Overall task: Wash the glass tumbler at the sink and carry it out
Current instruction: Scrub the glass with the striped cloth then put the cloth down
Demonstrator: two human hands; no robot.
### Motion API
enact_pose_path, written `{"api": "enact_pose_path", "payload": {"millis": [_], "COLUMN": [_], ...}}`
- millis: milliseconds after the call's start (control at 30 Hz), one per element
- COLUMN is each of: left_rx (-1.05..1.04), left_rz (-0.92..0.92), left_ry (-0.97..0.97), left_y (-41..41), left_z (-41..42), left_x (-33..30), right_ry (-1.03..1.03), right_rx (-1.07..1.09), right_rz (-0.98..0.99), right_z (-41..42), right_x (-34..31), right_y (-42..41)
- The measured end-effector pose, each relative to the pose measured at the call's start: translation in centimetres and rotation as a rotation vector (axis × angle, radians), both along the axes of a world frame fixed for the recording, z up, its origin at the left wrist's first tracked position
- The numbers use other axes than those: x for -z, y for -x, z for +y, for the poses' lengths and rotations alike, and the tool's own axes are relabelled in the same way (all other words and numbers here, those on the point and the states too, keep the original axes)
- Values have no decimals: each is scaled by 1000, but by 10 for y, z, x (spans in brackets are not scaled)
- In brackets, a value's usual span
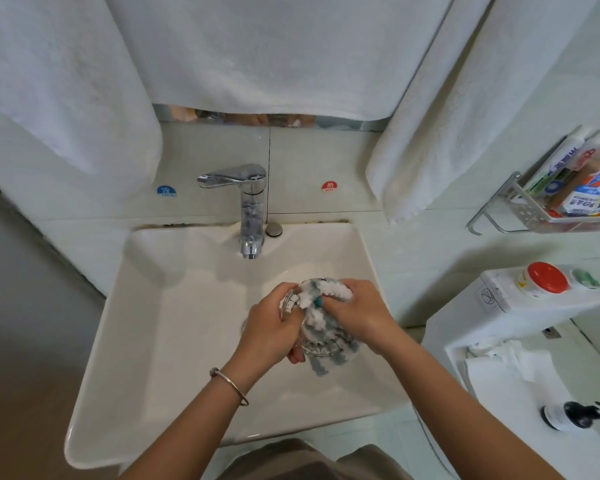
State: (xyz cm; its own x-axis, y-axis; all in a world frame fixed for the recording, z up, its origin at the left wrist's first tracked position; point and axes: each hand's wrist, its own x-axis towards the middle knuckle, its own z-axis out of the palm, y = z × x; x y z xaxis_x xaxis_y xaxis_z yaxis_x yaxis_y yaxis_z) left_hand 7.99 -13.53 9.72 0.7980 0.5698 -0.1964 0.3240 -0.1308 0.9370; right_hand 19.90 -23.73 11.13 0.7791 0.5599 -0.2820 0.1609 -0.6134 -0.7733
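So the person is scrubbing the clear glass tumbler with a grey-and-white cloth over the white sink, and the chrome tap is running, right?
Not quite: the chrome tap is off; the head view shows no water coming from its spout. The rest holds: both hands, left and right, work the grey-and-white cloth around the clear glass tumbler over the white sink.

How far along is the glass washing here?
Midway. The left hand holds the glass tumbler over the sink while the right hand scrubs it with a grey-white cloth. The faucet runs no water; rinsing and carrying out remain.
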Motion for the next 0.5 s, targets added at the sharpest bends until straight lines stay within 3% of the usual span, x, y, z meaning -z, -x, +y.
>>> {"api": "enact_pose_path", "payload": {"millis": [233,333,500], "left_rx": [-354,-387,-73], "left_rz": [-5,-1,11], "left_ry": [-87,-21,117], "left_y": [-3,-1,-1], "left_z": [-17,-25,1], "left_x": [18,17,0], "right_ry": [-257,-187,4], "right_rx": [550,460,51], "right_rz": [83,53,36], "right_z": [12,15,7], "right_x": [39,38,8], "right_y": [61,48,-3]}}
